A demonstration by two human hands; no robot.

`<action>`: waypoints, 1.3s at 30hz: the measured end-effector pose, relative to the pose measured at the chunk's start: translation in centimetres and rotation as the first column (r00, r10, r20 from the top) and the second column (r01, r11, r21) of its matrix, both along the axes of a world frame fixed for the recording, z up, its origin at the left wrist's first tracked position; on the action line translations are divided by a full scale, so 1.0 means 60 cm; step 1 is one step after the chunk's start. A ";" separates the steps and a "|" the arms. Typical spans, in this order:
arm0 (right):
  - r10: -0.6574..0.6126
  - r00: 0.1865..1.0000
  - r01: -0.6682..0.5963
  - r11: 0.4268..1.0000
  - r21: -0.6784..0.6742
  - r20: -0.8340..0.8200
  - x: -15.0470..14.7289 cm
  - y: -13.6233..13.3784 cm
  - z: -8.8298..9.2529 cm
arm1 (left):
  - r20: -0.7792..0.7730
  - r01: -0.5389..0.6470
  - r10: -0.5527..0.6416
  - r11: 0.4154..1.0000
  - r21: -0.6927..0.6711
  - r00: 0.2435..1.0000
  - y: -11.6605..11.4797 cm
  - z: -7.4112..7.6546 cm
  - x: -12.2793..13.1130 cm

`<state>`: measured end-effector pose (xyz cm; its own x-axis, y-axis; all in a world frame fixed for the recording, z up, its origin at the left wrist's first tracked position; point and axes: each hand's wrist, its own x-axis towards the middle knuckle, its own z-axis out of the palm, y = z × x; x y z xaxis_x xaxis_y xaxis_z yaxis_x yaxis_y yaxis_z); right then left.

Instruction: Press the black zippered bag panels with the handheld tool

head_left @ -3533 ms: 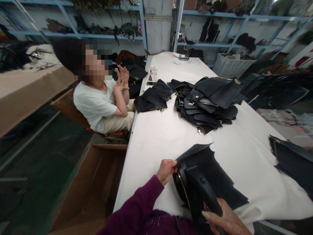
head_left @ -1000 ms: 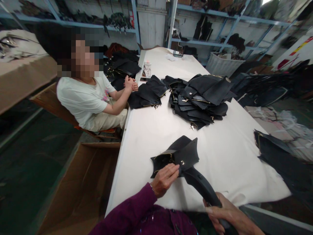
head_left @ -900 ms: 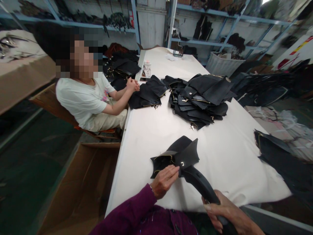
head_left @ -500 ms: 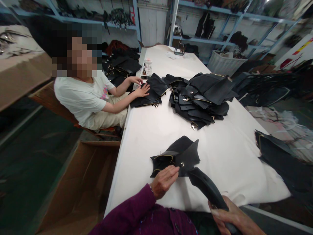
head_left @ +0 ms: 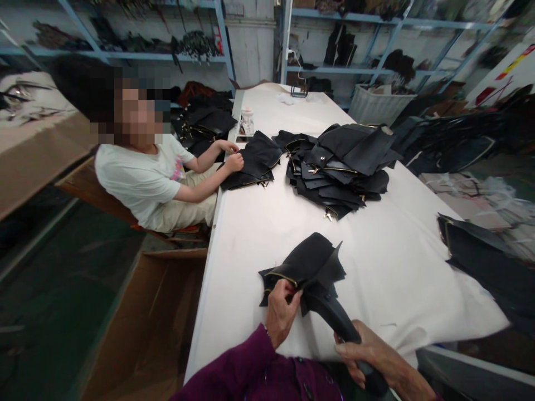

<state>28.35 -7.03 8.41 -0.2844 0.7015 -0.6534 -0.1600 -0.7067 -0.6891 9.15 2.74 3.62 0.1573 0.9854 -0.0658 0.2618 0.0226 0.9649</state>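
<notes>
My left hand point(head_left: 281, 313) pinches the edge of a black leather-like bag piece point(head_left: 310, 255) with a gold zipper, lying on the white table close to me. One flap of the piece stands tilted up on its right side. In my right hand point(head_left: 370, 350) is a black, curved hand-held tool point(head_left: 332, 316), its fingers wrapped around the handle end. The tool's far end reaches to the piece, just right of my left fingertips. Its exact tip is hidden against the black material, so I cannot tell whether they touch.
Across the white table point(head_left: 246, 234) lies a pile of black zippered pieces point(head_left: 343, 161). A seated person point(head_left: 137, 172) on the left handles a smaller black stack point(head_left: 257, 159). More black pieces point(head_left: 480, 250) hang over the right edge. A cardboard box point(head_left: 146, 312) stands on the floor at left.
My left hand has gone from lying flat on the piece to pinching its edge. The tool has moved left and up to the piece, and its flap has lifted.
</notes>
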 end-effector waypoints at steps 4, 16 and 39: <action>-0.003 1.000 0.003 1.000 -0.006 -0.004 0.006 -0.012 -0.007 | -0.037 0.133 -0.141 0.978 -0.159 0.989 0.021 -0.003 0.013; -0.143 0.981 0.146 0.989 -0.015 0.134 0.037 -0.081 0.003 | -0.187 0.136 -0.241 0.884 -0.448 0.952 -0.005 -0.079 0.039; -0.387 0.921 0.389 0.920 0.040 -0.049 0.025 -0.180 -0.060 | -0.890 0.748 -0.431 0.638 -0.183 0.149 -0.033 -0.122 0.080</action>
